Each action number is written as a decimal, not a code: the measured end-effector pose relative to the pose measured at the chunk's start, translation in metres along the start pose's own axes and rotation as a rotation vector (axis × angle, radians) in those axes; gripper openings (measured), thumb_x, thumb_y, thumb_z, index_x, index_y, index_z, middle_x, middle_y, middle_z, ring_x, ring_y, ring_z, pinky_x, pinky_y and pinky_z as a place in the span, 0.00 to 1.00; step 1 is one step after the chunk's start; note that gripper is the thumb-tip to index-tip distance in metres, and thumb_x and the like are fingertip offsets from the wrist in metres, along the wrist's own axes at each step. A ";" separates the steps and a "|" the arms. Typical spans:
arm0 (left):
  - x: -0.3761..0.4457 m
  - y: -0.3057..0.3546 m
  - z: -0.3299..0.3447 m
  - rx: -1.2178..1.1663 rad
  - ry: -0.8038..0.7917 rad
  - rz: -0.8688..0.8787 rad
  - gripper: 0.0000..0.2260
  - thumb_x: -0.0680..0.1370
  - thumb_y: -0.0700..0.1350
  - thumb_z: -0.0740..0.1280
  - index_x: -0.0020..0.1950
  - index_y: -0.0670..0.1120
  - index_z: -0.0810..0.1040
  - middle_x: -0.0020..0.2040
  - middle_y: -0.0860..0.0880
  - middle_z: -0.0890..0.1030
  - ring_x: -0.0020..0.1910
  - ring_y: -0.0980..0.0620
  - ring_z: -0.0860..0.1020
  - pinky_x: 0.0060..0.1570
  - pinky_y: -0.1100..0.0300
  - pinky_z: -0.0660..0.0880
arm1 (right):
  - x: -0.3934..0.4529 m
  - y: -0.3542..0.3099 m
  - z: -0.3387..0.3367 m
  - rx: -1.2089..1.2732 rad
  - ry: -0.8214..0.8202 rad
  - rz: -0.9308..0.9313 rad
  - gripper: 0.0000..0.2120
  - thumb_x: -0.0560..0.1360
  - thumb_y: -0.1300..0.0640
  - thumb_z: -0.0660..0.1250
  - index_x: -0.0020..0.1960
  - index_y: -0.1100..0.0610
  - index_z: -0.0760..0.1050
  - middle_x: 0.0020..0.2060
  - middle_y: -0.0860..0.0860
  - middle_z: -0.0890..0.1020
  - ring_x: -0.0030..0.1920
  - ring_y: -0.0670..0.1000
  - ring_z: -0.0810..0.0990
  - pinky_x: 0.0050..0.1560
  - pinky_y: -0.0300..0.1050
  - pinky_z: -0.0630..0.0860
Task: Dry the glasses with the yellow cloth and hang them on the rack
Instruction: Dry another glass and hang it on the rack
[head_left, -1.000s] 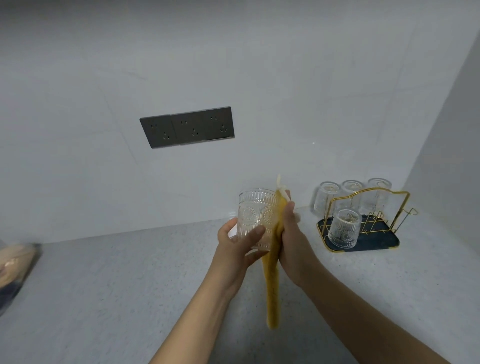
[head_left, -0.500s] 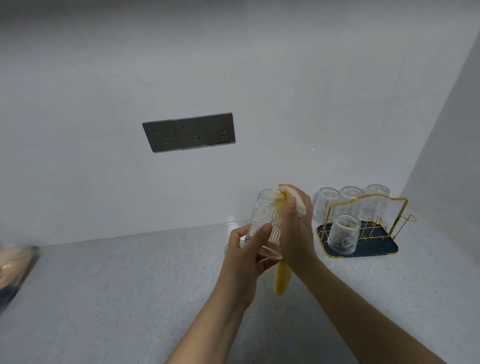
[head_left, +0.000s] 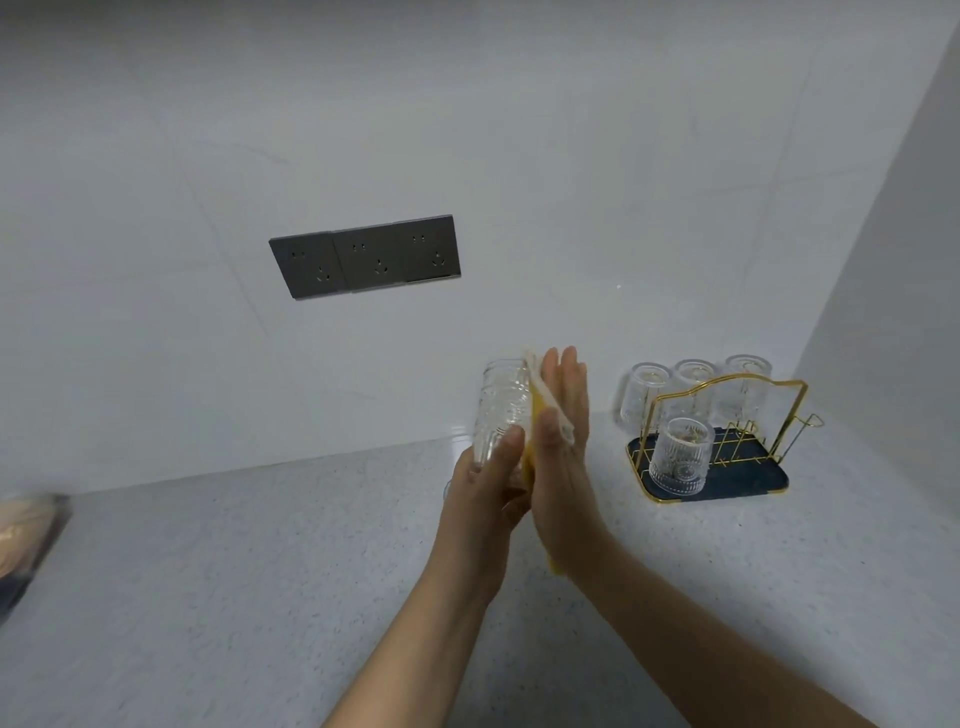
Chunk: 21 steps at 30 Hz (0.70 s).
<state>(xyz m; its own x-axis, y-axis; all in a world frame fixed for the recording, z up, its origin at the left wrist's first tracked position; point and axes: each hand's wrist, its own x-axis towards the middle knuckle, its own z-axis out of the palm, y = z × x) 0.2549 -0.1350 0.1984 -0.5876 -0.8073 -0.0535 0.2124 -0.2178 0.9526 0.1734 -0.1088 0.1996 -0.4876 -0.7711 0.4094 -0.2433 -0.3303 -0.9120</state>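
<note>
My left hand (head_left: 488, 488) grips the lower part of a clear embossed glass (head_left: 501, 408), held upright above the counter. My right hand (head_left: 563, 441) lies flat, fingers straight, and presses the yellow cloth (head_left: 537, 415) against the glass's right side; a cloth end hangs below the wrist. To the right stands a gold wire rack (head_left: 727, 415) on a dark blue tray (head_left: 769, 480). Several clear glasses (head_left: 680, 457) hang upside down on it, one in front and three behind.
A grey speckled counter (head_left: 234, 571) runs to a white wall with a dark triple socket plate (head_left: 366, 255). A second wall closes the corner at the right. At the left edge lies a blurred bag-like object (head_left: 23, 540).
The right hand has gone from curled round the cloth at the glass's rim to flat against its side. The glass has turned more upright and the cloth's hanging end is shorter.
</note>
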 end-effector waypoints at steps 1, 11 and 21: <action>0.000 0.000 -0.001 -0.011 -0.007 -0.005 0.22 0.75 0.56 0.65 0.64 0.46 0.78 0.52 0.44 0.84 0.52 0.48 0.83 0.46 0.57 0.79 | -0.003 0.003 0.004 -0.049 0.017 0.013 0.27 0.70 0.27 0.43 0.69 0.28 0.47 0.76 0.43 0.51 0.75 0.45 0.49 0.73 0.51 0.54; 0.001 -0.004 -0.007 -0.122 0.050 -0.159 0.20 0.72 0.58 0.70 0.54 0.43 0.84 0.55 0.35 0.82 0.54 0.38 0.81 0.58 0.45 0.77 | -0.001 0.006 0.004 0.327 0.076 0.328 0.37 0.69 0.28 0.53 0.74 0.42 0.53 0.74 0.51 0.60 0.72 0.51 0.63 0.69 0.54 0.65; 0.000 -0.001 -0.009 -0.168 -0.050 -0.324 0.26 0.74 0.58 0.68 0.63 0.40 0.76 0.57 0.34 0.80 0.54 0.35 0.79 0.60 0.42 0.76 | 0.028 -0.003 -0.037 0.464 0.119 0.595 0.33 0.76 0.34 0.47 0.53 0.58 0.79 0.44 0.58 0.85 0.45 0.57 0.84 0.48 0.53 0.80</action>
<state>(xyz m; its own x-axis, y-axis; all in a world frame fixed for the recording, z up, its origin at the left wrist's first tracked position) 0.2615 -0.1397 0.1948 -0.6820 -0.6549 -0.3255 0.1317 -0.5478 0.8262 0.1296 -0.1092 0.2151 -0.5199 -0.8353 -0.1788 0.4533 -0.0923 -0.8866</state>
